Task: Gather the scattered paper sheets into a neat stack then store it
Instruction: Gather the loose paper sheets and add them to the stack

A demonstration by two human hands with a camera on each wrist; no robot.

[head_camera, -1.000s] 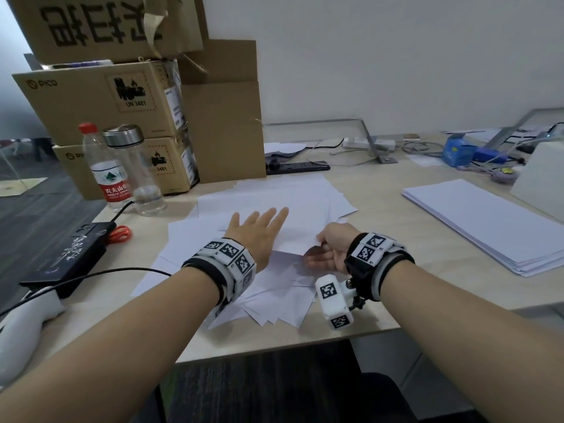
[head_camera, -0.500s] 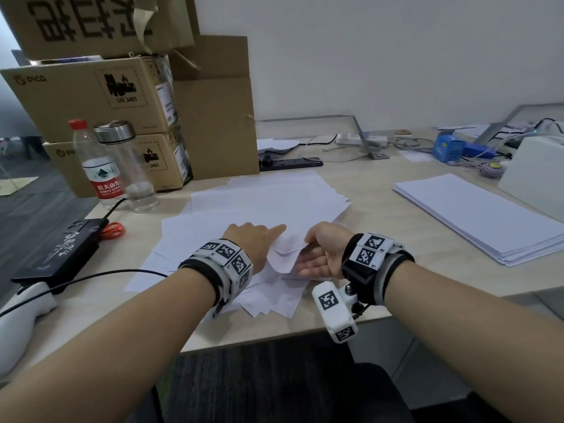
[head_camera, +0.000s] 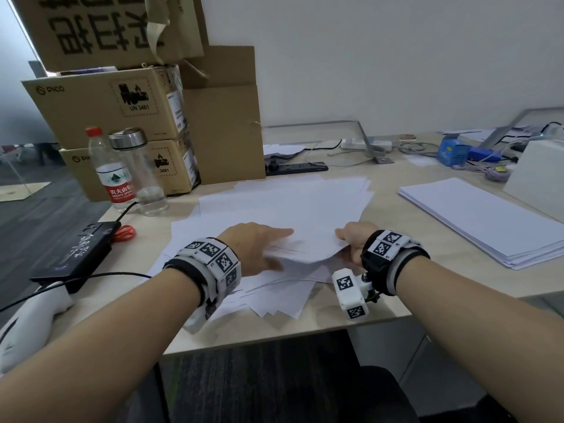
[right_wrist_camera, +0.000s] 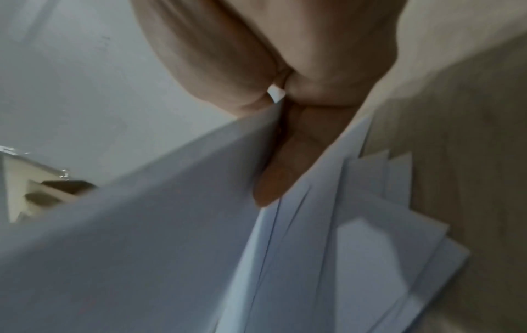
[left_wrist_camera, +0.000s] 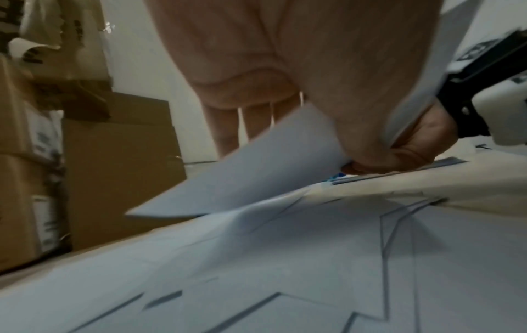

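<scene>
White paper sheets (head_camera: 274, 203) lie fanned and overlapping over the middle of the desk (head_camera: 274, 334). A few sheets (head_camera: 305, 244) are raised off the pile between my hands. My left hand (head_camera: 259, 248) holds their left edge, fingers on top and thumb below. My right hand (head_camera: 351, 239) grips their right edge. In the left wrist view the raised sheet (left_wrist_camera: 256, 171) slants under my left hand (left_wrist_camera: 285, 56) above the flat sheets (left_wrist_camera: 285, 270). The right wrist view shows my right hand (right_wrist_camera: 242, 56) gripping a sheet (right_wrist_camera: 142, 225) over lower sheets (right_wrist_camera: 356, 225).
A squared paper stack (head_camera: 476, 215) lies at the right, beside a white box (head_camera: 537, 175). Cardboard boxes (head_camera: 122, 117) and two bottles (head_camera: 114, 175) stand at the back left. A black case (head_camera: 73, 251) sits at the left edge and a power strip (head_camera: 296, 167) behind the sheets.
My left hand lay flat on the pile and now holds the sheets' left edge. The right hand pulled a corner up, and several sheets are now raised between both hands.
</scene>
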